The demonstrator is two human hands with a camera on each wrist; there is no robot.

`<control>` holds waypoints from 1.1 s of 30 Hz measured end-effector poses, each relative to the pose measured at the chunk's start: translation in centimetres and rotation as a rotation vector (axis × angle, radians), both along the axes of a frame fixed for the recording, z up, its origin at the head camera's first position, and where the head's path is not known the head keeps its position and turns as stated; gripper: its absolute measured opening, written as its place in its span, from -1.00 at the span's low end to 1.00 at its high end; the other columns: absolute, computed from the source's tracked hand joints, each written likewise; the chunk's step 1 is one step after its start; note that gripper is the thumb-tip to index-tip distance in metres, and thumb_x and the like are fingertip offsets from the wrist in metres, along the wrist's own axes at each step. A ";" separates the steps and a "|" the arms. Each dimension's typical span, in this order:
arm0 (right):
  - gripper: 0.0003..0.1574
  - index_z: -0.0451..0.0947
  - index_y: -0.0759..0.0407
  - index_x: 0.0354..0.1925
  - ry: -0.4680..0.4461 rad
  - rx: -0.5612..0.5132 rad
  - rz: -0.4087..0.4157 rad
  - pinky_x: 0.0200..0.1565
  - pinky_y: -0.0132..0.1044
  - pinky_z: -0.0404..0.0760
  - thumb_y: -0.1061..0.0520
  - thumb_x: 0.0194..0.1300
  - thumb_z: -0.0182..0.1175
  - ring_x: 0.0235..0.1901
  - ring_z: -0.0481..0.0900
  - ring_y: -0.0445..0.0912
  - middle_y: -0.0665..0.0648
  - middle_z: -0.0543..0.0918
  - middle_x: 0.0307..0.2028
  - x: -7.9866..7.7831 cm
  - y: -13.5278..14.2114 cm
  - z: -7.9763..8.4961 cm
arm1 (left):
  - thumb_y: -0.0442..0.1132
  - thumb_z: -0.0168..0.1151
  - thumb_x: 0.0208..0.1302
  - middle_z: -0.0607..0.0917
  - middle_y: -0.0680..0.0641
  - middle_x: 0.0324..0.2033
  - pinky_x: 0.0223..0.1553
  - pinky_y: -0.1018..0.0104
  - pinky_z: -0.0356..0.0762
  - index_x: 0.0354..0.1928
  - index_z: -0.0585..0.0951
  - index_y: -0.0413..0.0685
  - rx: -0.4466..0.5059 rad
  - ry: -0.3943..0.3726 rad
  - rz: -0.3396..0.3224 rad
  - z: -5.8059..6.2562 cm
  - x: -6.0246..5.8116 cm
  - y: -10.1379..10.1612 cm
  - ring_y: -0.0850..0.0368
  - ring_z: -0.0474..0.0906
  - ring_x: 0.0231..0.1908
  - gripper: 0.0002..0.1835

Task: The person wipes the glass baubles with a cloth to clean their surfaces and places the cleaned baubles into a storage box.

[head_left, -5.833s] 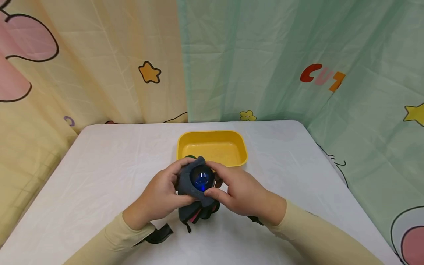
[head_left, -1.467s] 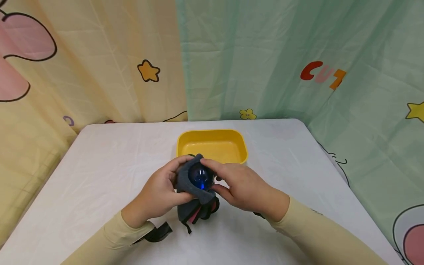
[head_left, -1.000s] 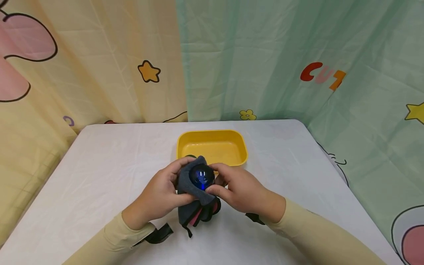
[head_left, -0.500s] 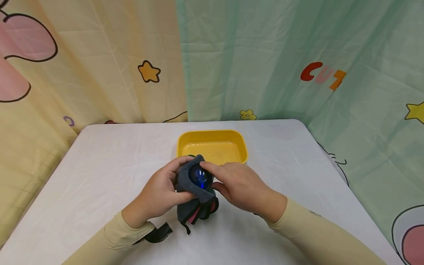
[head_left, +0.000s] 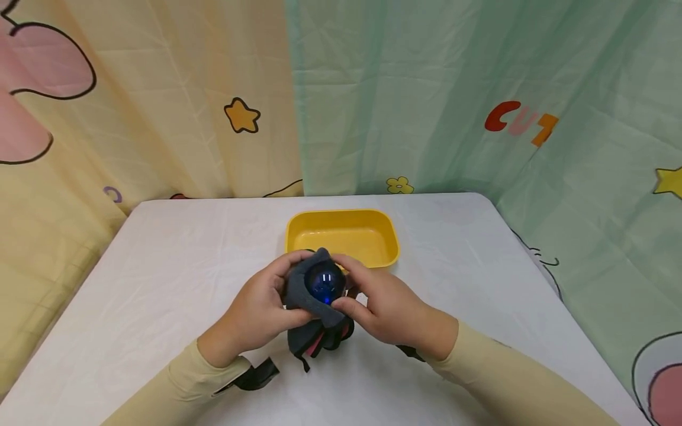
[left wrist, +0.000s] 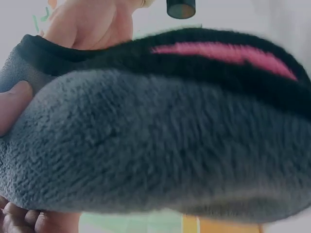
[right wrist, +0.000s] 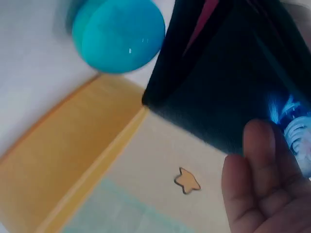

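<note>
A shiny, see-through dark blue ball [head_left: 326,283] sits in a fold of a grey fleece cloth [head_left: 303,293] with black edging and pink strips. My left hand [head_left: 250,313] grips the cloth from the left, fingers behind and thumb in front. From the right, my right hand [head_left: 383,305] holds the ball between its index finger above and thumb below. The cloth's lower end hangs loose below both hands. In the right wrist view the blue ball [right wrist: 299,138] glows at the right edge by the fingers. The grey cloth [left wrist: 146,145] fills most of the left wrist view.
A yellow tray [head_left: 394,251] stands just beyond the hands on the white-covered table [head_left: 186,254]. The right wrist view shows a teal ball [right wrist: 119,36] next to the tray. Printed curtains [head_left: 399,89] hang behind the table.
The right index finger and thumb shift back and forth round the ball's top and right side, and the ball's reflections vary. The left hand and the cloth barely move.
</note>
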State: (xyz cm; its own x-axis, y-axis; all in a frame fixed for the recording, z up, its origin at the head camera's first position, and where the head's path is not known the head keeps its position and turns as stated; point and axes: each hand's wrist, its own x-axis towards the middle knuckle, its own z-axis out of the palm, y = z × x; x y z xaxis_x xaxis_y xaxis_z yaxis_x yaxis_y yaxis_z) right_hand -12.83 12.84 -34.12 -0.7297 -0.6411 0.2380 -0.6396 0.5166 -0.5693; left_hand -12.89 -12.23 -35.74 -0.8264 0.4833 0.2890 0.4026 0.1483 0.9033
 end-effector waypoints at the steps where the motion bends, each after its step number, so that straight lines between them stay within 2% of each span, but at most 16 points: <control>1: -0.13 0.15 0.15 0.58 0.044 0.021 0.015 -0.09 -0.34 0.72 0.01 0.51 0.30 -0.18 0.70 -0.21 0.02 0.77 -0.04 0.0 0.1 0.1 | -0.47 0.54 0.15 0.73 -0.18 0.10 0.00 0.38 0.73 0.41 0.41 -0.18 0.001 0.003 0.002 0.0 0.0 0.0 0.13 0.74 -0.04 -0.22; 3: -0.06 0.12 0.14 0.60 0.155 0.068 0.046 -0.09 -0.32 0.73 0.05 0.47 0.35 -0.19 0.70 -0.16 0.05 0.77 0.00 -0.2 0.3 0.1 | -0.45 0.55 0.15 0.73 -0.16 0.11 -0.01 0.36 0.73 0.41 0.42 -0.15 -0.005 -0.001 0.012 0.1 0.0 0.0 0.13 0.74 -0.05 -0.22; 6: -0.11 0.26 0.17 0.53 0.351 0.108 0.080 -0.12 -0.31 0.72 0.12 0.38 0.42 -0.27 0.69 -0.13 0.07 0.79 -0.09 -0.4 0.5 -0.1 | -0.44 0.56 0.14 0.72 -0.13 0.13 0.01 0.35 0.74 0.41 0.42 -0.11 -0.006 -0.022 0.014 0.2 0.1 -0.2 0.12 0.75 -0.03 -0.21; 8: -0.15 0.34 0.17 0.48 0.413 0.118 0.074 -0.16 -0.32 0.71 0.12 0.34 0.45 -0.31 0.68 -0.13 0.04 0.79 -0.20 -0.4 0.5 -0.2 | -0.46 0.55 0.14 0.72 -0.13 0.15 0.03 0.35 0.73 0.42 0.41 -0.09 -0.004 -0.038 0.009 0.3 0.2 -0.2 0.11 0.75 -0.01 -0.20; 10: -0.17 0.35 0.20 0.45 0.368 0.092 0.057 -0.17 -0.34 0.71 0.10 0.34 0.46 -0.32 0.68 -0.17 0.02 0.78 -0.23 -0.4 0.5 -0.2 | -0.47 0.54 0.14 0.71 -0.14 0.16 0.07 0.36 0.72 0.42 0.40 -0.09 0.001 -0.047 -0.006 0.3 0.1 -0.1 0.10 0.74 0.02 -0.19; 15: -0.30 0.33 0.30 0.38 0.004 -0.059 -0.004 -0.29 -0.40 0.67 0.07 0.46 0.34 -0.37 0.64 -0.28 0.02 0.80 -0.28 0.0 0.2 -0.3 | -0.45 0.54 0.17 0.71 -0.20 0.17 0.07 0.38 0.71 0.43 0.39 -0.13 -0.017 -0.038 -0.024 0.1 0.0 0.2 0.08 0.74 0.03 -0.20; 16: -0.33 0.34 0.31 0.37 -0.042 -0.083 -0.016 -0.30 -0.40 0.65 0.07 0.48 0.33 -0.39 0.63 -0.30 0.01 0.79 -0.31 0.1 0.2 -0.4 | -0.45 0.54 0.17 0.71 -0.20 0.16 0.06 0.38 0.72 0.43 0.39 -0.13 -0.021 -0.037 -0.026 0.0 0.0 0.2 0.08 0.75 0.02 -0.20; 18: -0.38 0.37 0.30 0.36 -0.086 -0.107 -0.025 -0.25 -0.39 0.68 0.07 0.51 0.29 -0.36 0.64 -0.31 0.01 0.79 -0.29 0.1 0.1 -0.4 | -0.44 0.54 0.17 0.71 -0.20 0.15 0.02 0.38 0.73 0.43 0.39 -0.14 -0.030 -0.028 -0.022 -0.1 0.1 0.2 0.10 0.75 -0.03 -0.20; 21: -0.25 0.27 0.21 0.49 -0.083 -0.077 -0.014 -0.13 -0.36 0.72 0.04 0.50 0.30 -0.23 0.69 -0.29 -0.01 0.79 -0.14 0.0 0.1 -0.3 | -0.45 0.55 0.15 0.72 -0.15 0.13 -0.01 0.36 0.74 0.42 0.40 -0.12 -0.025 -0.016 -0.004 -0.1 0.0 0.1 0.12 0.75 -0.06 -0.20; 23: -0.14 0.16 0.12 0.57 -0.039 -0.032 0.004 -0.07 -0.35 0.73 0.05 0.50 0.32 -0.16 0.70 -0.23 0.00 0.76 -0.01 0.0 0.1 -0.1 | -0.45 0.55 0.14 0.73 -0.12 0.13 -0.03 0.34 0.75 0.42 0.40 -0.10 -0.017 -0.009 0.007 0.0 0.0 0.0 0.12 0.75 -0.07 -0.20; 26: -0.06 0.13 0.09 0.60 0.120 0.058 0.037 -0.06 -0.33 0.73 0.08 0.45 0.36 -0.16 0.72 -0.15 0.04 0.74 0.10 -0.1 0.3 0.0 | -0.46 0.55 0.14 0.73 -0.11 0.15 -0.01 0.32 0.75 0.42 0.40 -0.09 -0.003 -0.014 0.012 0.0 0.0 -0.1 0.13 0.75 -0.02 -0.19; 30: -0.12 0.31 0.17 0.52 0.380 0.131 0.058 -0.10 -0.28 0.73 0.14 0.36 0.44 -0.24 0.72 -0.11 0.07 0.80 -0.03 -0.3 0.5 -0.1 | -0.46 0.54 0.15 0.71 -0.13 0.16 0.02 0.32 0.75 0.43 0.39 -0.09 0.001 -0.036 -0.002 0.1 0.0 -0.2 0.13 0.75 -0.01 -0.19; 32: -0.13 0.34 0.19 0.49 0.428 0.142 0.055 -0.13 -0.28 0.72 0.13 0.33 0.46 -0.28 0.70 -0.12 0.05 0.80 -0.17 -0.3 0.6 -0.2 | -0.47 0.53 0.16 0.72 -0.16 0.15 0.03 0.33 0.74 0.44 0.38 -0.11 0.003 -0.046 -0.015 0.1 0.1 -0.1 0.13 0.75 -0.01 -0.19; 33: -0.14 0.35 0.21 0.47 0.414 0.137 0.050 -0.13 -0.29 0.72 0.12 0.33 0.47 -0.28 0.71 -0.14 0.04 0.80 -0.19 -0.3 0.5 -0.2 | -0.47 0.53 0.17 0.72 -0.16 0.14 0.03 0.34 0.74 0.44 0.38 -0.11 0.002 -0.051 -0.021 0.2 0.1 0.0 0.13 0.75 0.00 -0.19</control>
State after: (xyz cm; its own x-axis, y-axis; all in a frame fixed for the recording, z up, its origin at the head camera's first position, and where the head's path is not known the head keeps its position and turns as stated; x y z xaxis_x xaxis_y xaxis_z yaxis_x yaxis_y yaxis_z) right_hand -13.13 13.38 -34.33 -0.5575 -0.7193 0.4145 -0.8258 0.5318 -0.1878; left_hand -12.81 -12.27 -35.58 -0.8298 0.5002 0.2476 0.3591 0.1389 0.9229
